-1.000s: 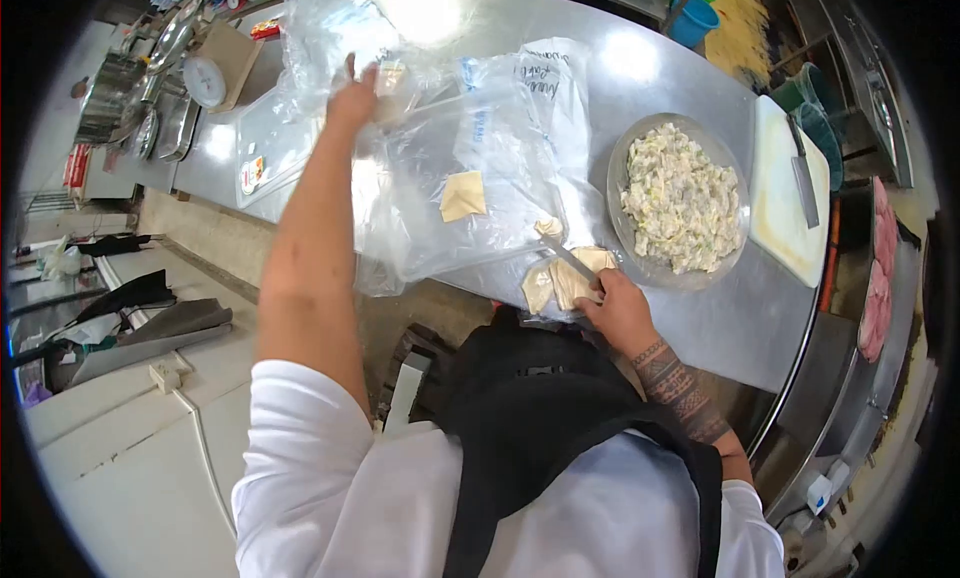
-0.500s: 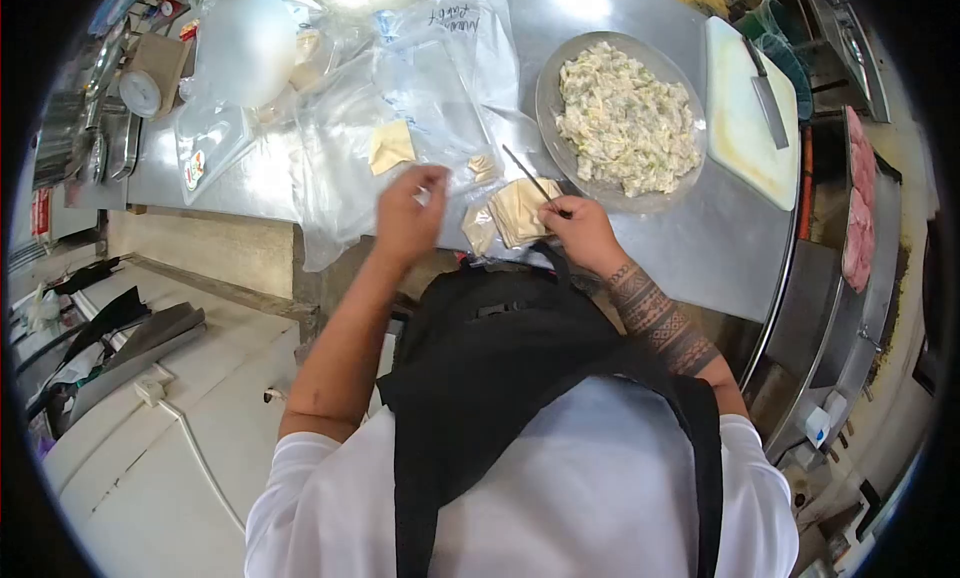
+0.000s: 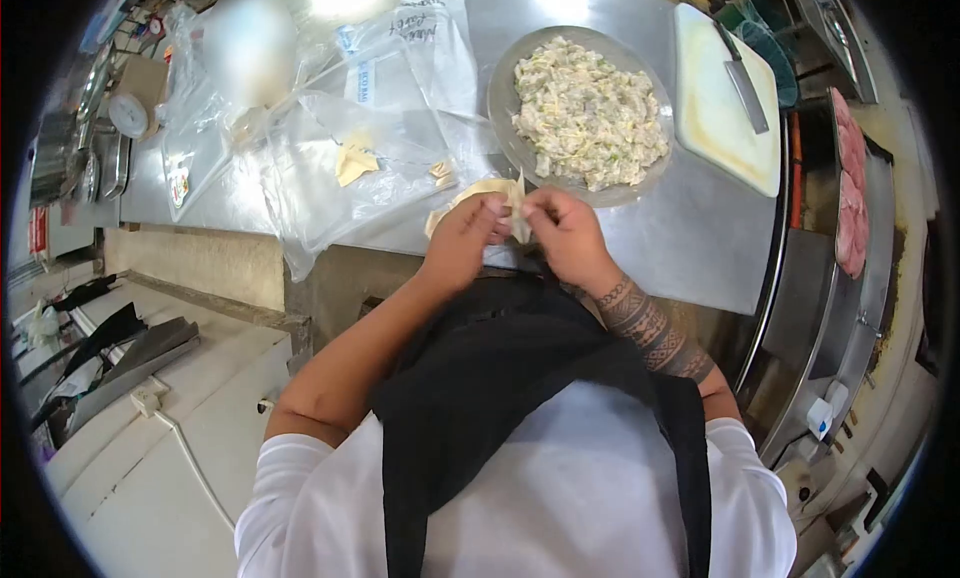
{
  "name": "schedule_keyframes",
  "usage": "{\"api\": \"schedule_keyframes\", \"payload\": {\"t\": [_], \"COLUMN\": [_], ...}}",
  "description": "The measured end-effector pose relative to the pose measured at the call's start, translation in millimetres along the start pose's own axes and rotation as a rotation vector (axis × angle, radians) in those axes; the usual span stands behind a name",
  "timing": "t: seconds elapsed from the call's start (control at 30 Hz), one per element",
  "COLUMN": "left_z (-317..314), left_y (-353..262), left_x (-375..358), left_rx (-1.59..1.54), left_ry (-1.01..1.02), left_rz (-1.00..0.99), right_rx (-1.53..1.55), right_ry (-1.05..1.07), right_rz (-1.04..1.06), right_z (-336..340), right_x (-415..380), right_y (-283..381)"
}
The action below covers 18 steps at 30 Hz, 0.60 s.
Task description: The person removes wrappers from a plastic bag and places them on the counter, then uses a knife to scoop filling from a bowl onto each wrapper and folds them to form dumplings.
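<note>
Bright light glared off the steel table [image 3: 690, 248] under a fisheye view.
Two white reflections [image 3: 562, 0] burned out along its far side; a pale round blur [image 3: 248, 48] veiled the upper left, and edges bowed toward black corners.

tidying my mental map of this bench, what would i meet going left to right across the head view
round-dialled scale → flat dough piece → small folded dough piece → bowl of chopped mixture → white cutting board → pink slabs

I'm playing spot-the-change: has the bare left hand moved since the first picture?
Yes. The bare left hand has come nearer the person's body and closer to the round, see-through bowl of pale chopped food.
</note>
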<state>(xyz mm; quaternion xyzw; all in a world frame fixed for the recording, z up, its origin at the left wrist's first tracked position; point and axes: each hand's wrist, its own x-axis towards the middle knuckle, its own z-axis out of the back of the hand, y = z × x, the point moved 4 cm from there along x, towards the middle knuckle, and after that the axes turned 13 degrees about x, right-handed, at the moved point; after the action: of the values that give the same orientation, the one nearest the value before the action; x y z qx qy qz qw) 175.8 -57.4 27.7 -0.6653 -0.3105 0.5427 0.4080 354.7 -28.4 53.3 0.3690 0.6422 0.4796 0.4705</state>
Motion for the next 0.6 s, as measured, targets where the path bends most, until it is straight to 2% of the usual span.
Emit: {"api": "schedule_keyframes", "payload": {"t": [0.1,0.2,0.23,0.33,0.43,0.6], "left_z": [-19,-25,-24,-15,-10,-15], "left_y": [-17,-24,-19,-14,-10,-7], "left_x": [3,8,10,14,18,20], "left_rx": [-0.682,-0.731,-0.663,-0.466,-0.559,-0.514], "left_ry": [0.144,0.294,0.271,0.236,0.209,0.163], "left_rz": [0.169,0.209,0.206,0.088,0.183,0.172], "right_rx": [-0.045,0.021,-0.072,-0.54,-0.878,-0.722], "right_ry": [0.33,0.229,0.118,0.084,0.065,0.041], "right_rz": [-0.017,-0.08,0.145,0.142,0.103,0.202], "right_z": [-22,-10,-1,54,79,67], "right_x": [-15,-25,-27,-27,-28,-36], "right_y": [30,57,78,93,101,94]}}
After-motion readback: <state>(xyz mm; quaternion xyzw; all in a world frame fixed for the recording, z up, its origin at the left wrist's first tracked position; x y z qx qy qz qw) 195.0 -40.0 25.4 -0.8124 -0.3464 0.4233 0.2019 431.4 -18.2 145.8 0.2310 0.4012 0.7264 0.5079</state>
